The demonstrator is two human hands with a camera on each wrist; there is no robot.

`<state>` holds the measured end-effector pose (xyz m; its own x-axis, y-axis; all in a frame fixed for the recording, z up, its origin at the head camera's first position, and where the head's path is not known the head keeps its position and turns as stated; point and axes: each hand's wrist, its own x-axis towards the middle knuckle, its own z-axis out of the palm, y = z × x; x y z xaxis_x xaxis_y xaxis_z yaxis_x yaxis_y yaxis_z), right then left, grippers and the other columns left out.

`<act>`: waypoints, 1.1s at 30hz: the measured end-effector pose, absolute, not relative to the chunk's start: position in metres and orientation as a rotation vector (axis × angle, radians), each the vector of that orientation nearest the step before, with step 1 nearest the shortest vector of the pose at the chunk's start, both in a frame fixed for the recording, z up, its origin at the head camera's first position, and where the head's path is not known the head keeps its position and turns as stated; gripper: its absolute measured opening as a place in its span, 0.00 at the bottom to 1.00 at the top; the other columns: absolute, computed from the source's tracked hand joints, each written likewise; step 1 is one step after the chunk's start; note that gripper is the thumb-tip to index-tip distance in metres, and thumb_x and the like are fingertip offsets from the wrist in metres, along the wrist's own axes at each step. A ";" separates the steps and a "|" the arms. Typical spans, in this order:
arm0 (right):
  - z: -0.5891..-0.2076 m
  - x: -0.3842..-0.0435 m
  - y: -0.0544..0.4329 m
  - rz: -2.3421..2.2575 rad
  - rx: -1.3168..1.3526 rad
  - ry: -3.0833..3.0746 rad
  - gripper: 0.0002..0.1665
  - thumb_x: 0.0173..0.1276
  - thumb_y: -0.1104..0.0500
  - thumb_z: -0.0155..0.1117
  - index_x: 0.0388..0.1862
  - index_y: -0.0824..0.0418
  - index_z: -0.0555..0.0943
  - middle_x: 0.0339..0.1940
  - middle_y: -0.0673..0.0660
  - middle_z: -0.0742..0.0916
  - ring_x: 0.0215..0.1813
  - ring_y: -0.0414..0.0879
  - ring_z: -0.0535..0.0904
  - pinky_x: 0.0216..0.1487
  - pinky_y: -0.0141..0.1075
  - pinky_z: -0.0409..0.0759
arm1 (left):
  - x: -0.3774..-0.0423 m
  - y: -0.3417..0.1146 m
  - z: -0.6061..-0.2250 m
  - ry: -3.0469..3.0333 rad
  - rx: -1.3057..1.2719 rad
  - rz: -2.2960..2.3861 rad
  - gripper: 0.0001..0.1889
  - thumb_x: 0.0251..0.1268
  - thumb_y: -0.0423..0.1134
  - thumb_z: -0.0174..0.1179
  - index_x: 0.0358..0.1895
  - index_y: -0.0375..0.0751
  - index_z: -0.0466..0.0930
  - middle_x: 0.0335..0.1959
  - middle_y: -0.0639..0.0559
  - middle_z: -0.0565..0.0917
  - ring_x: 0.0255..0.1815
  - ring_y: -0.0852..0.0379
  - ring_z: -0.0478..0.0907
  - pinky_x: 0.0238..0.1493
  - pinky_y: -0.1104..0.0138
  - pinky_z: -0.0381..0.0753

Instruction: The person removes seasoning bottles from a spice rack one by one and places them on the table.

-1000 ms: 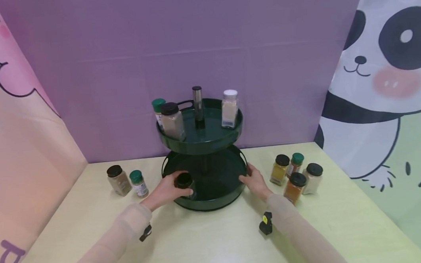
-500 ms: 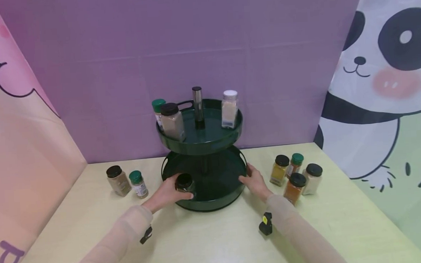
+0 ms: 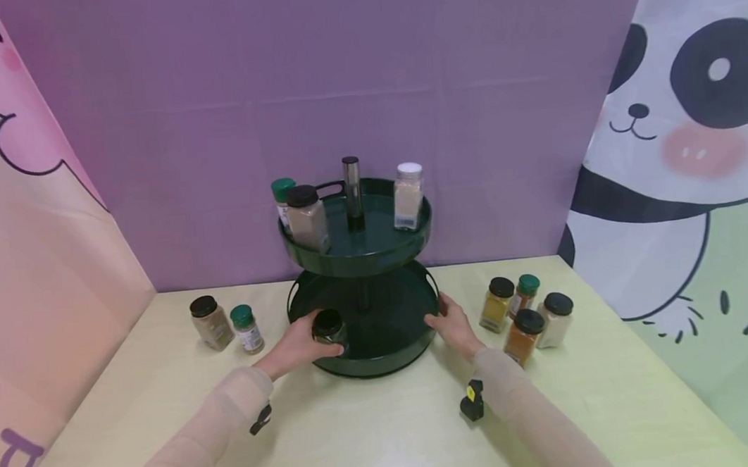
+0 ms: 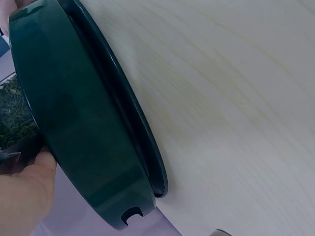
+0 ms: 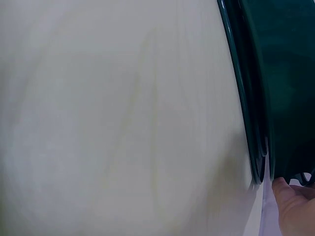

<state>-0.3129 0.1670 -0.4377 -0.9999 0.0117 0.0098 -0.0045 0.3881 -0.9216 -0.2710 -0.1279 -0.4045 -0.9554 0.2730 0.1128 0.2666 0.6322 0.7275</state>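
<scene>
A dark green two-tier turntable rack (image 3: 374,366) stands in the middle of the table. My left hand (image 3: 294,347) holds a black-lidded spice jar (image 3: 329,322) at the front left of the lower tier, fingers and thumb around its sides. In the left wrist view, dried green herbs show through the jar (image 4: 15,113), partly hidden by the tray wall. My right hand (image 3: 456,326) grips the lower tier's right side at its handle, thumb over the rim; the right wrist view shows the thumb (image 5: 283,194) right at the tray edge.
On the upper tier stand a green-lidded jar (image 3: 282,196), a black-lidded jar (image 3: 309,226) and a white-lidded jar (image 3: 408,200). Two jars, one brown-filled (image 3: 212,326), one green-lidded (image 3: 249,333), stand left on the table. Several more, including an orange-filled jar (image 3: 522,340), stand right.
My left fingers have drawn back slightly from behind the jar's lid. The jar, the rack and my right hand stay in place.
</scene>
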 end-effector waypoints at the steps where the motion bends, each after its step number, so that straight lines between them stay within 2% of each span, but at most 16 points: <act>1: -0.438 -0.313 0.167 1.725 -0.005 -2.606 0.40 0.63 0.66 0.54 0.70 0.72 0.49 0.70 0.70 0.61 0.71 0.61 0.55 0.71 0.48 0.57 | -0.271 -0.128 -0.405 2.835 0.468 1.257 0.39 0.45 0.43 0.71 0.62 0.34 0.65 0.57 0.41 0.75 0.57 0.46 0.72 0.58 0.51 0.73; 13: -0.439 -0.313 0.168 1.746 0.019 -2.580 0.40 0.62 0.67 0.54 0.70 0.73 0.49 0.70 0.71 0.60 0.71 0.62 0.56 0.70 0.47 0.57 | -0.273 -0.125 -0.407 2.881 0.454 1.222 0.39 0.44 0.44 0.71 0.62 0.35 0.66 0.56 0.43 0.76 0.55 0.47 0.73 0.57 0.52 0.74; 23: -0.442 -0.317 0.168 1.748 0.013 -2.584 0.40 0.63 0.66 0.54 0.70 0.72 0.50 0.70 0.70 0.61 0.71 0.61 0.56 0.70 0.48 0.58 | -0.272 -0.125 -0.395 2.929 0.488 1.212 0.36 0.44 0.44 0.70 0.57 0.32 0.69 0.51 0.41 0.79 0.51 0.47 0.76 0.53 0.54 0.77; 33: -0.440 -0.314 0.168 1.736 0.011 -2.589 0.40 0.63 0.66 0.54 0.70 0.72 0.49 0.70 0.70 0.61 0.71 0.61 0.56 0.70 0.47 0.58 | -0.271 -0.126 -0.390 2.933 0.494 1.213 0.35 0.45 0.43 0.69 0.57 0.31 0.68 0.51 0.40 0.79 0.51 0.47 0.76 0.52 0.54 0.77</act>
<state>-0.3143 0.1677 -0.4405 -0.9997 0.0079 0.0242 -0.0194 0.3796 -0.9250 -0.2705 -0.1256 -0.3900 -0.9503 0.2541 0.1799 0.3069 0.6680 0.6779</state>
